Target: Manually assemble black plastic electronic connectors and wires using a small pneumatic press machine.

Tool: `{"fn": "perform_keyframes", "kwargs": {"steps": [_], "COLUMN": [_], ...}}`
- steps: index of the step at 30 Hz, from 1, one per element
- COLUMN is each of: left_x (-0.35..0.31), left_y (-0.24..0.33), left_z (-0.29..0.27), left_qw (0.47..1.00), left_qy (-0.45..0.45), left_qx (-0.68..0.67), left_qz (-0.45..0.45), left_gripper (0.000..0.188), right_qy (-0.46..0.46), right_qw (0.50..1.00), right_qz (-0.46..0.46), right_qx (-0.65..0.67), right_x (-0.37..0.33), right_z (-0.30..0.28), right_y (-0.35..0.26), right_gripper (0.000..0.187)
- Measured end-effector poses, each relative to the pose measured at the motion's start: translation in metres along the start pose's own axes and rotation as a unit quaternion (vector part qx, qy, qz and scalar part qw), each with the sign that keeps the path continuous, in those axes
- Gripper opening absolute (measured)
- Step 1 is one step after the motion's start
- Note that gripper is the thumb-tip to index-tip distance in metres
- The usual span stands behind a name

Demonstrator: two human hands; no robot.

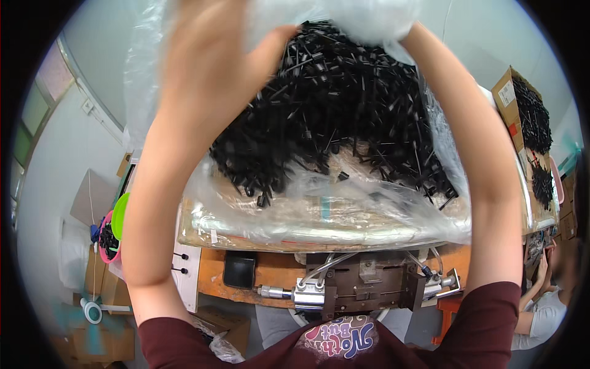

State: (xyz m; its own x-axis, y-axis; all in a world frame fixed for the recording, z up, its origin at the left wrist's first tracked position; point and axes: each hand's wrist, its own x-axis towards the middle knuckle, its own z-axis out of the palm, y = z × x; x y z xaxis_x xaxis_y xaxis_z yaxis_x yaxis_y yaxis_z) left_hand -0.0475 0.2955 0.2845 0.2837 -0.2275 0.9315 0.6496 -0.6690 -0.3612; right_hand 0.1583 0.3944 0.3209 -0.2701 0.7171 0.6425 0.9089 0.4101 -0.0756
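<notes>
A heap of small black stemmed parts (344, 98) fills a clear plastic bag (375, 21) spread over the work surface. My left hand (212, 58), smeared by motion, is raised at the heap's upper left. Its thumb sticks out towards the parts, apart from the palm, and its other fingers run blurred to the top edge. At the upper right, bunched plastic covers my right hand (413, 38). Only the wrist end shows there, so its fingers and grip are hidden. Some parts lie scattered along the heap's near side on crumpled plastic.
A metal fixture with air cylinders (362, 289) sits on the orange bench (212, 270), beside a black tray (239, 269). At left are green and pink basins (121, 215) and a fan (92, 312). A carton of black parts (509, 101) stands right, with a co-worker (547, 313) below.
</notes>
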Motion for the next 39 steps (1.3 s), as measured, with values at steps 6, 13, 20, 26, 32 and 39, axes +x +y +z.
{"fn": "perform_keyframes", "kwargs": {"steps": [6,13,20,26,32,39], "left_x": [-0.138,-0.193,-0.260,-0.242,-0.188,-0.213], "left_y": [-0.030,0.005,0.002,-0.022,-0.026,-0.115], "left_z": [-0.126,-0.056,0.056,0.056,0.003,-0.106], "left_qw": [0.881,0.783,0.769,0.775,0.721,0.648], "left_qy": [-0.324,-0.424,-0.375,-0.483,-0.500,-0.495], "left_qx": [-0.003,-0.188,-0.322,-0.172,-0.209,-0.327], "left_qz": [-0.344,-0.415,-0.405,-0.369,-0.431,-0.477], "left_gripper": [0.131,0.159,0.145,0.156,0.125,0.085], "right_qy": [-0.024,-0.053,-0.089,-0.151,-0.196,-0.030], "right_qw": [0.998,0.998,0.992,0.979,0.966,0.985], "right_qz": [0.033,-0.002,-0.087,-0.127,-0.135,-0.081], "right_qx": [-0.037,-0.039,-0.038,-0.046,-0.096,-0.150], "right_x": [0.016,0.036,0.048,-0.002,-0.097,-0.087], "right_z": [-0.035,-0.021,0.009,0.023,-0.026,-0.053], "right_y": [0.001,-0.027,-0.080,-0.074,-0.032,0.006], "right_gripper": [0.040,0.038,0.035,0.033,0.031,0.029]}}
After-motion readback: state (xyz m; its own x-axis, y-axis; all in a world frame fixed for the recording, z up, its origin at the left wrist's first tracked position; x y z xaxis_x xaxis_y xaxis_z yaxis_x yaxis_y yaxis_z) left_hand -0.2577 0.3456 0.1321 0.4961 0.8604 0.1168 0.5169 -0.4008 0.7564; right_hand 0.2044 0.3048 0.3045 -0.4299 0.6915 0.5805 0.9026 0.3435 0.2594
